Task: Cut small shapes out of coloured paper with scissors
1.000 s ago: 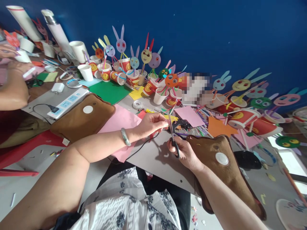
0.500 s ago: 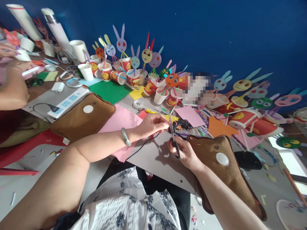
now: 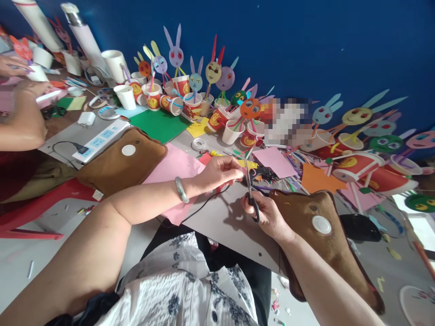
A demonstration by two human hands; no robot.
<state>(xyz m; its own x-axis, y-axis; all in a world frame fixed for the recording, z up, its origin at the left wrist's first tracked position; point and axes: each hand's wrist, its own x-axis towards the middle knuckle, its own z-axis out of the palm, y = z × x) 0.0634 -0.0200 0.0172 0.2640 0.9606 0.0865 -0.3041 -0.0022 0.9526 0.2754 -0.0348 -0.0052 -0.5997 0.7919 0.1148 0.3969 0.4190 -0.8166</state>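
Scissors (image 3: 253,201) with black handles sit in my right hand (image 3: 270,217), their blades pointing up and away from me. My left hand (image 3: 222,173) is closed in a pinch right beside the blades; whatever lies between its fingertips is too small to make out. Below both hands is the grey tabletop (image 3: 217,224). A sheet of pink paper (image 3: 178,170) lies under my left wrist, and a black cable (image 3: 204,206) runs across it. Just beyond the blades lie a black object (image 3: 261,173) and a heap of coloured sticks (image 3: 292,181).
Paper cups (image 3: 234,131) with rabbit-faced paper figures line the blue wall. Brown cushion-like warmers lie left (image 3: 136,158) and right (image 3: 306,240). A power strip (image 3: 102,141) and green paper (image 3: 159,124) are at left. Another person's arm (image 3: 23,117) works at far left.
The view has shifted slightly, so most things sit a little further right. My hands keep the same hold, with the scissors blades still by my left fingertips.
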